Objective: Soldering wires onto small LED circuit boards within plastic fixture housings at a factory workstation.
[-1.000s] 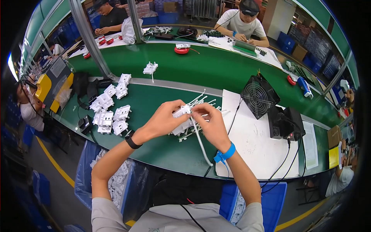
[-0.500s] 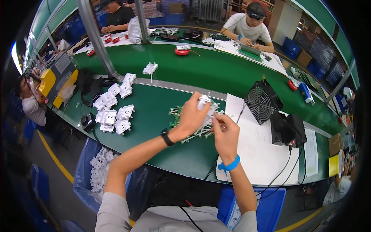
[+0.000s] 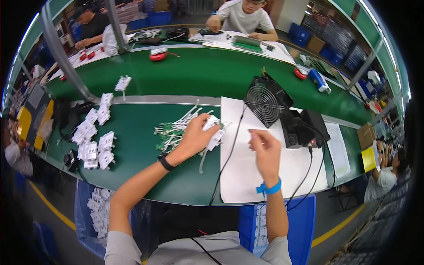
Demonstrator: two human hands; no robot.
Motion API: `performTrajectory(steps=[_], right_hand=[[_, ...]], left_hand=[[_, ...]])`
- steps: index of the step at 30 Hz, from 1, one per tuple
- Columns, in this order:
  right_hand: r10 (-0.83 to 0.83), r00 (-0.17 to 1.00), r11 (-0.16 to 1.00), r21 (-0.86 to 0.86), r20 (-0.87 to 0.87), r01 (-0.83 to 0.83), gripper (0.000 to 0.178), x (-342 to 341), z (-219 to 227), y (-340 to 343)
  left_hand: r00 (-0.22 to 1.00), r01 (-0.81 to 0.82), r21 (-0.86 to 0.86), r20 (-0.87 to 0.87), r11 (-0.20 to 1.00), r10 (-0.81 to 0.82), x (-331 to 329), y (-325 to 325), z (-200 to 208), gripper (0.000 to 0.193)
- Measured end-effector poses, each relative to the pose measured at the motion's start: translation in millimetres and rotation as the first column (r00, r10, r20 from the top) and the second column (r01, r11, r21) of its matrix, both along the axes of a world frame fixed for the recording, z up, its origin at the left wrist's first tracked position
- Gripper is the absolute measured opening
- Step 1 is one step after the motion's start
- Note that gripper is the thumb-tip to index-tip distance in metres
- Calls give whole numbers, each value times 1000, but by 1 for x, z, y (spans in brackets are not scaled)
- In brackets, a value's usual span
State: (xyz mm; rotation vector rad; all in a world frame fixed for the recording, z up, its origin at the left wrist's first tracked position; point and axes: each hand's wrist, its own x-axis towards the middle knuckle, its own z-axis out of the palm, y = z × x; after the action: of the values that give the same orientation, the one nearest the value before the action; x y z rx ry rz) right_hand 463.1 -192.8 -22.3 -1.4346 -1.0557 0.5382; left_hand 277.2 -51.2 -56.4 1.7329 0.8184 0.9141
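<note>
White housing [image 3: 214, 140] stays gripped by left fingers [image 3: 211, 131]; right fingers [image 3: 259, 136], loosely parted, have withdrawn.

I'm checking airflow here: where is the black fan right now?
In the head view, the black fan stands right of centre, toward the far edge of the white sheet, beyond the right hand and just left of a black box.

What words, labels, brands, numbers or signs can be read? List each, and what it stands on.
No text is readable.
White sheet, right side: any print too small.
Grey panel, far left: any marks too blurred.
Yellow card, far right: any writing too small.
</note>
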Motion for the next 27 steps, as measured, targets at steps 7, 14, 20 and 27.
performTrajectory(steps=[7, 14, 20, 27], right_hand=[[-314, 912, 861, -326, 263, 390, 36, 123, -15, -22], [-532, 824, 797, -214, 195, 565, 35, 177, -19, -5], [-499, 860, 866, 105, 104, 489, 18, 195, -45, 0], [-700, 641, 714, 287, 316, 638, 21, 182, -58, 5]], left_hand=[[974, 153, 5, -170, 988, -150, 3, -26, 11, 29], [858, 420, 35, -339, 907, -385, 35, -43, -1, 40], [889, 397, 237, -339, 887, -307, 73, -47, -15, 47], [935, 304, 442, -309, 844, -176, 103, -35, -18, 38]])
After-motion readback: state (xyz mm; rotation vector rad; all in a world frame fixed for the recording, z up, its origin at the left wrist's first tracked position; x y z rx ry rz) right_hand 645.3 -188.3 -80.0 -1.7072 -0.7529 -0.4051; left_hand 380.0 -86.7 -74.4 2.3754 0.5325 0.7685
